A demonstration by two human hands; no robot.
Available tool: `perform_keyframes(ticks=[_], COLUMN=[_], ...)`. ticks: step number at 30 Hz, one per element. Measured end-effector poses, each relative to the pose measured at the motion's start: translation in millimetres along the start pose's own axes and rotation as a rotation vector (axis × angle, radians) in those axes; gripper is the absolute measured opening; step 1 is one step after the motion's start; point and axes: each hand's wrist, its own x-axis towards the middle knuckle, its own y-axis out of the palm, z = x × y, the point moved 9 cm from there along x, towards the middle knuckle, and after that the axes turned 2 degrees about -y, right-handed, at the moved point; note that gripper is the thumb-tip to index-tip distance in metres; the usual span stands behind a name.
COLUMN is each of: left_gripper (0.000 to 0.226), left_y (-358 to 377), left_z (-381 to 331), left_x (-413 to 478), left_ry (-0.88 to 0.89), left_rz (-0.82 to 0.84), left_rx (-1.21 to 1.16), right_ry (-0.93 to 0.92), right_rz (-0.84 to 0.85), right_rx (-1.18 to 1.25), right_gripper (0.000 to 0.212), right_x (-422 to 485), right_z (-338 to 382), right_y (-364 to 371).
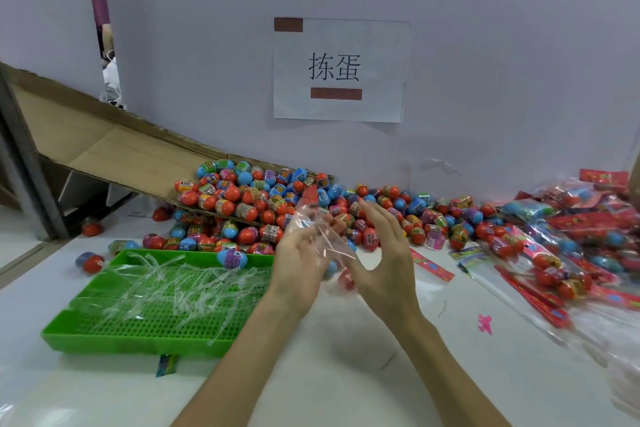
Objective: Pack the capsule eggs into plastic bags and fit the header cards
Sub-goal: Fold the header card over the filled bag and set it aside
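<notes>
View from a head camera looking down at a white table (346, 364). In the centre, two bare hands hold up a clear plastic bag (320, 236) just above the table. The left hand (298, 263) has its fingers curled round the lower part of the crumpled film. The right hand (384, 253) is open, fingers straight and pointing up, its palm beside the bag. Whether it actually pinches the film cannot be told. Red and blue shapes show through the bag, possibly eggs inside it.

Behind the hands a large heap of capsule eggs (263, 204) spills from a tipped cardboard box (114, 146). To the left sits a green tray (138, 340) of clear plastic strips (180, 284). To the right lie a red header card (433, 265) and a stack of finished packs (554, 253).

Likely risks: the thin, slippery film is held firmly by one hand only, so it could slide free or its mouth could collapse, letting eggs drop. Round eggs would roll across the table, and several loose ones already lie near its left edge.
</notes>
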Motion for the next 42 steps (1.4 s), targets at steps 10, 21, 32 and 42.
perform_keyframes(ticks=[10, 21, 32, 42], left_gripper=[0.030, 0.049, 0.053, 0.053], left_y=[-48.6, -45.5, -48.4, -0.7], left_z=[-32.9, -23.6, -16.6, 19.9], left_x=[2.4, 2.5, 5.0, -9.4], left_ry=[0.077, 0.004, -0.013, -0.175], left_rz=[-0.256, -0.239, -0.274, -0.047], left_rx=[-0.322, -0.350, -0.317, -0.144], right_ry=[0.117, 0.101, -0.192, -0.103], right_rz=[0.541, 0.233, 0.119, 0.028], right_rx=[-0.328, -0.126, -0.028, -0.050], right_gripper=[0.039, 0.030, 0.041, 0.043], right_x=[-17.9, -8.0, -11.1, -8.0], right_z=[-34.3, -25.6, 25.6, 8.4], right_y=[59.7, 36.0, 24.0, 16.3])
